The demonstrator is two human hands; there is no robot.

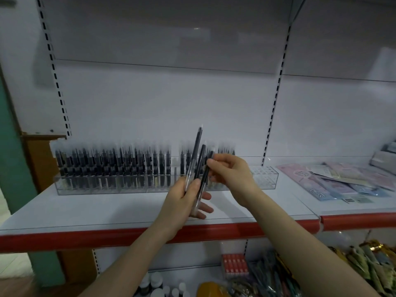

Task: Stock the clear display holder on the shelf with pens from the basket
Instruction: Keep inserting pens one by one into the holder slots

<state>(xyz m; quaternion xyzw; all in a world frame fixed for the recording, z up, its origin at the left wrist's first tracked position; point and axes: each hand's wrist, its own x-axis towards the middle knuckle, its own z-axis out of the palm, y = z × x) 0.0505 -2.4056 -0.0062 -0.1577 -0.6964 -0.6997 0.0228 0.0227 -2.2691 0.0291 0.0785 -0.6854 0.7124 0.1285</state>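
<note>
A long clear display holder [266,182] stands at the back of the white shelf [85,209]. Several black pens [111,166] stand upright in most of its length; its right end holds none. My left hand [184,200] is raised in front of the holder and grips a small bunch of black pens [196,153] that point upward. My right hand [231,174] is just to the right of it, pinching one pen [206,172] of that bunch between thumb and fingers. The basket is not in view.
The shelf has a red front edge [107,237]. Pastel stationery packs [342,181] lie on the neighbouring shelf at the right. Below are a red box [235,264], small bottles [156,284] and bagged goods [368,262]. A green pillar [12,146] stands at the left.
</note>
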